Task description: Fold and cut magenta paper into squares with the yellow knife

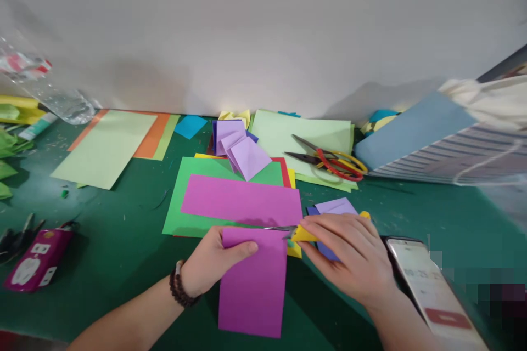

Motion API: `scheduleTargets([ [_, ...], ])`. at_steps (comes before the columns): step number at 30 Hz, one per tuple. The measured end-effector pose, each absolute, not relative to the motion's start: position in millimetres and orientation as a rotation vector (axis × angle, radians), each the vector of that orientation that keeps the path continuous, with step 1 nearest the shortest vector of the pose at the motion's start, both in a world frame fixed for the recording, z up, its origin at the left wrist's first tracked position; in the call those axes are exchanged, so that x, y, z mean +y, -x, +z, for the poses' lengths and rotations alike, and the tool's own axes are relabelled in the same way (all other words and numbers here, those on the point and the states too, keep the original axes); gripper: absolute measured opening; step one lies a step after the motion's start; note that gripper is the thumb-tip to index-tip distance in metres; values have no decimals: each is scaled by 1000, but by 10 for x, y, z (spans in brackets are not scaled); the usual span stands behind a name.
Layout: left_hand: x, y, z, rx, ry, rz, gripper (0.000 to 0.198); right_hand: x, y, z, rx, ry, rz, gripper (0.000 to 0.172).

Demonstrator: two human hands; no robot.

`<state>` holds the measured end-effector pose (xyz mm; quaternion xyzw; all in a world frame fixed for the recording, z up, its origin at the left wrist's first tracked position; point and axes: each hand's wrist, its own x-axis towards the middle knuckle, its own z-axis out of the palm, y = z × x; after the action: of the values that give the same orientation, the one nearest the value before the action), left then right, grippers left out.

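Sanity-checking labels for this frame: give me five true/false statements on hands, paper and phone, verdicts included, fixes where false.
1. The left hand holds a magenta sheet. True.
2. The right hand holds nothing. False: it holds a yellow-handled cutting tool.
3. A magenta strip lies on a green sheet. True.
4. The phone lies left of the left hand. False: it lies beside the right forearm.
5. A dark beaded bracelet is on the left wrist. True.
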<state>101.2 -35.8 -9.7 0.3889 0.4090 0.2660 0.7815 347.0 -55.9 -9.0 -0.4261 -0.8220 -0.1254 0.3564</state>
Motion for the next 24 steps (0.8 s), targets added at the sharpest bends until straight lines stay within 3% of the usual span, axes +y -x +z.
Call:
scheduleTargets([
  [12, -203, -1177, 846, 943, -1217, 701, 44, -629, -3597, 867, -1963, 1121, -572, 26],
  [24, -200, -1226, 750, 1073, -1027, 709, 48, -619, -3651, 903, -2016, 1149, -527, 28],
])
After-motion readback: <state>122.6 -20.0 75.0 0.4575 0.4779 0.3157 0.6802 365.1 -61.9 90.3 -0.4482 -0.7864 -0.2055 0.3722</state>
